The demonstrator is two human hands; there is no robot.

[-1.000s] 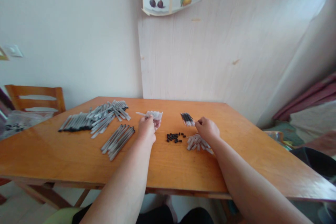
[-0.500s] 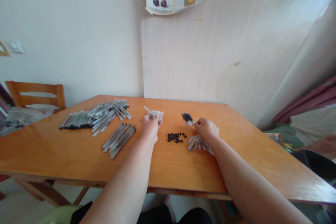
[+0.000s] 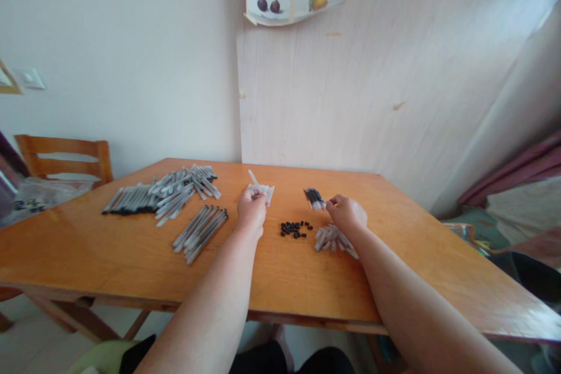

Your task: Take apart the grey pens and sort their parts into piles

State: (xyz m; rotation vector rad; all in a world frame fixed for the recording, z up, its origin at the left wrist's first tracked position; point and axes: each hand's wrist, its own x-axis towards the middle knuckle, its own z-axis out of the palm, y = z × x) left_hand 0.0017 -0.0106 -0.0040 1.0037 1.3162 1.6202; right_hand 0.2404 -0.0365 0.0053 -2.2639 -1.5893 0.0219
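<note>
My left hand (image 3: 252,213) is closed around a translucent white pen barrel (image 3: 253,177), which sticks up past the fingers. Right by its fingertips is a row of short whitish pieces (image 3: 268,193); whether these are held or lie on the table I cannot tell. My right hand (image 3: 348,213) pinches at the pale end of a small bundle of thin black pen refills (image 3: 314,198). Below that hand lies a pile of clear pen caps (image 3: 333,238). Small black plugs (image 3: 294,229) are scattered between my two forearms.
On the left of the wooden table (image 3: 302,292) lie a stack of grey-white pens (image 3: 200,234) and a larger heap of barrels (image 3: 177,190). A chair (image 3: 65,158) holding a plastic bag (image 3: 56,187) stands beyond the left edge. A wall (image 3: 307,117) borders the back.
The barrel in my left hand has tipped more upright. My right hand has barely moved, still at the end of the refills. The whole view has shifted slightly.
</note>
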